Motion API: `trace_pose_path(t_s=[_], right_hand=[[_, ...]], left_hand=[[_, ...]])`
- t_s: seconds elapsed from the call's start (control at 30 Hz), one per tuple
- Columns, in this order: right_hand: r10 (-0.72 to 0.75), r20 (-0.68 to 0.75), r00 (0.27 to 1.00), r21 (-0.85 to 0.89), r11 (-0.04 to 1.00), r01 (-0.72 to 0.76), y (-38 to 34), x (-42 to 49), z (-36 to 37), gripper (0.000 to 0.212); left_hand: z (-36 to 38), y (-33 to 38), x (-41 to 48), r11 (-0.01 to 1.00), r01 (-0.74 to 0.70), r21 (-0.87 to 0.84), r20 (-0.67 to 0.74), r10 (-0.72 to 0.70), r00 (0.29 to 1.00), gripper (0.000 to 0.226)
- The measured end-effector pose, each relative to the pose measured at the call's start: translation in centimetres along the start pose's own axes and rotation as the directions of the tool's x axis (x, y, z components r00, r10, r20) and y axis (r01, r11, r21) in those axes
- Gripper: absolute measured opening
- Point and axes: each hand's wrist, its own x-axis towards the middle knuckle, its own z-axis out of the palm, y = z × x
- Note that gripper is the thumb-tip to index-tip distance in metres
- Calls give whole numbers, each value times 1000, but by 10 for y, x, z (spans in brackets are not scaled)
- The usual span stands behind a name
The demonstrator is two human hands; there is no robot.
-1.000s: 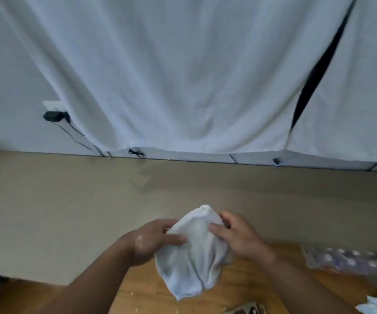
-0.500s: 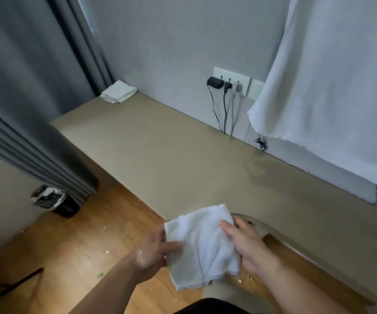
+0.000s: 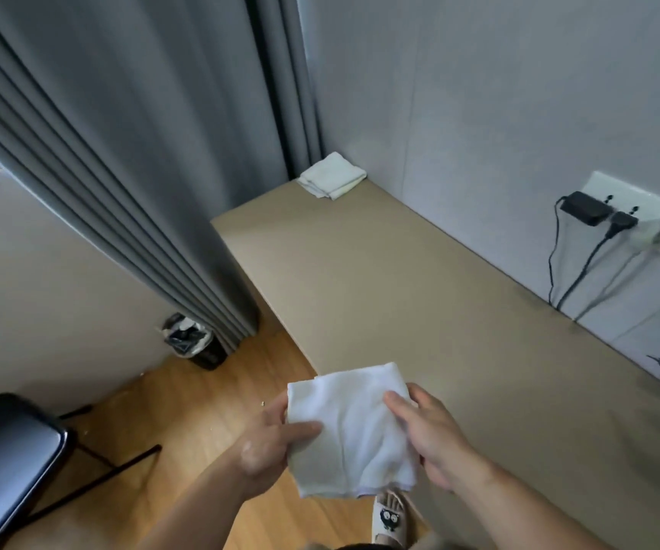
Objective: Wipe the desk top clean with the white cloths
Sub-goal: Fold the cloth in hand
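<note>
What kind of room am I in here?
Probably a small bedroom or guest room: a long desk runs along the wall below a socket plate with chargers plugged in, and grey curtains hang at its far end.

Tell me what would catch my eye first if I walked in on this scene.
The white cloth stands out first, held between the left hand and the right hand over the front edge of the long beige desk. Next come a folded cloth lying at the desk's far corner by the grey curtain, and the black chargers plugged into the wall on the right.
</note>
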Motion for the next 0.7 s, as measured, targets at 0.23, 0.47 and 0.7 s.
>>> trace_pose_path(t_s=[0.23,0.47,0.7], right_hand=[[-17,-14,1000,-109,994,15,-41,69,83,14],[-1,-150,989,-72,997,-10,-62,120,173,19],[64,-356,932,98,995,-31,-74,145,230,20]], left_hand=[[-84,45,49,997,26,-69,-43,-29,999,48],[-187,99,111,995,97,-13,134,-94,986,62],[-237,177,173,975,134,176,329,-187,926,55]])
